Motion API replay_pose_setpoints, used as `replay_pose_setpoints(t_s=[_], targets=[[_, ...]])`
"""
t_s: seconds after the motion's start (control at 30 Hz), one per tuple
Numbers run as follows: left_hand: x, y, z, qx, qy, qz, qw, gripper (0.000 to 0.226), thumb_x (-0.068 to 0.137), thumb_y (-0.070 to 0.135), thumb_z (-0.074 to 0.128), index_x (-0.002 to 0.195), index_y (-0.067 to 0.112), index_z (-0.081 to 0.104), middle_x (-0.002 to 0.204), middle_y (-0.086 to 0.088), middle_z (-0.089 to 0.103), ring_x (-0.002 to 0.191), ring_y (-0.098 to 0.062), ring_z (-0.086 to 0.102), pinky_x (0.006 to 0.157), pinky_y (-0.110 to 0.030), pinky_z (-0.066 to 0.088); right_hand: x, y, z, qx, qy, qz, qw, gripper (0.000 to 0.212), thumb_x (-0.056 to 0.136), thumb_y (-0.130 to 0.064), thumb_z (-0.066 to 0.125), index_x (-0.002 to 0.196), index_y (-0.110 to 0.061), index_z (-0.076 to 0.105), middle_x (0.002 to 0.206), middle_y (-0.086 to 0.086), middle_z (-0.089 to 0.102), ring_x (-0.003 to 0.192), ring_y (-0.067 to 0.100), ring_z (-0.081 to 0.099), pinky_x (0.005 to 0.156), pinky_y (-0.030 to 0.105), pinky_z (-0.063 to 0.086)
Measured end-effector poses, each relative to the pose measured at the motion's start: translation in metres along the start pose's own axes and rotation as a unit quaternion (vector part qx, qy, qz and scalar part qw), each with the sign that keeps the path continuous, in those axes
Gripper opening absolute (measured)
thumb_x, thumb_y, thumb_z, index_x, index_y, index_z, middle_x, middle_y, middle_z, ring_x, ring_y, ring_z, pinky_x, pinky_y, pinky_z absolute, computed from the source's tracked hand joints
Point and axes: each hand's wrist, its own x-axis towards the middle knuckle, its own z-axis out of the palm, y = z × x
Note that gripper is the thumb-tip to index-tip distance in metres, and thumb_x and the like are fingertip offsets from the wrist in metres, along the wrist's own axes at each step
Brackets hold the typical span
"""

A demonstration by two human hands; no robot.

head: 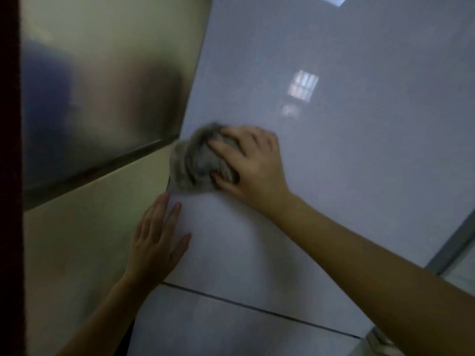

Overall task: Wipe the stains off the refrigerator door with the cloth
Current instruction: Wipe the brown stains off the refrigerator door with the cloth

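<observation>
The glossy pale grey refrigerator door [334, 150] fills most of the head view. A crumpled grey cloth [195, 163] lies against the door near its left edge. My right hand [254, 163] grips the cloth with curled fingers and presses it on the door. Just below the cloth, my left hand [159, 240] lies flat on the door's left edge with its fingers straight. No stain shows clearly in this blurred frame.
A brushed metal panel [97, 93] and a beige panel [77, 240] stand to the left of the door. A dark horizontal seam [257, 308] crosses the door's lower part. A grey frame edge [452, 247] runs at the right.
</observation>
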Motion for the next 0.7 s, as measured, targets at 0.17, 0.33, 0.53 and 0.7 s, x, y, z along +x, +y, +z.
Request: replay_pose_setpoints(t_s=[0.17,0.33,0.53,0.7], targets=[[-0.017,-0.002,0.0,-0.008,-0.021,-0.016,1.0,0.071,0.097,0.042,0.053,0.154,0.007,0.03,0.162,-0.023,0.027,0.147,-0.04,0.034,0.12,-0.046,0.03,-0.069,-0.009,-0.005,-0.001,-0.053,-0.053,0.997,0.045,0.09,-0.043,0.073,0.128,-0.017,0.071,0.133,0.011,0.066,0.118,0.032,0.058,0.098,0.045,0.041],[-0.017,-0.003,-0.005,0.001,-0.047,-0.009,0.999,0.073,0.097,0.044,0.051,0.155,0.006,0.027,0.163,-0.023,0.023,0.148,-0.04,0.031,0.119,-0.049,0.032,-0.044,0.027,-0.033,-0.032,-0.026,-0.009,0.999,0.05,0.088,-0.045,0.074,0.129,-0.017,0.07,0.132,0.014,0.066,0.116,0.035,0.058,0.097,0.043,0.04],[-0.022,0.003,-0.003,0.003,-0.046,-0.028,0.999,0.071,0.097,0.044,0.049,0.154,0.005,0.029,0.163,-0.023,0.023,0.148,-0.04,0.031,0.117,-0.051,0.034,0.03,0.02,-0.02,-0.023,0.083,0.129,0.988,0.056,0.081,-0.042,0.076,0.131,-0.016,0.069,0.132,0.011,0.063,0.12,0.033,0.056,0.096,0.039,0.036],[-0.046,0.001,-0.003,-0.004,-0.061,-0.061,0.996,0.073,0.097,0.043,0.051,0.157,0.01,0.025,0.166,-0.017,0.021,0.15,-0.035,0.03,0.118,-0.052,0.035,-0.028,-0.038,0.022,0.003,0.047,0.093,0.995,0.051,0.086,-0.041,0.074,0.131,-0.017,0.07,0.131,0.012,0.066,0.118,0.033,0.057,0.098,0.044,0.039]])
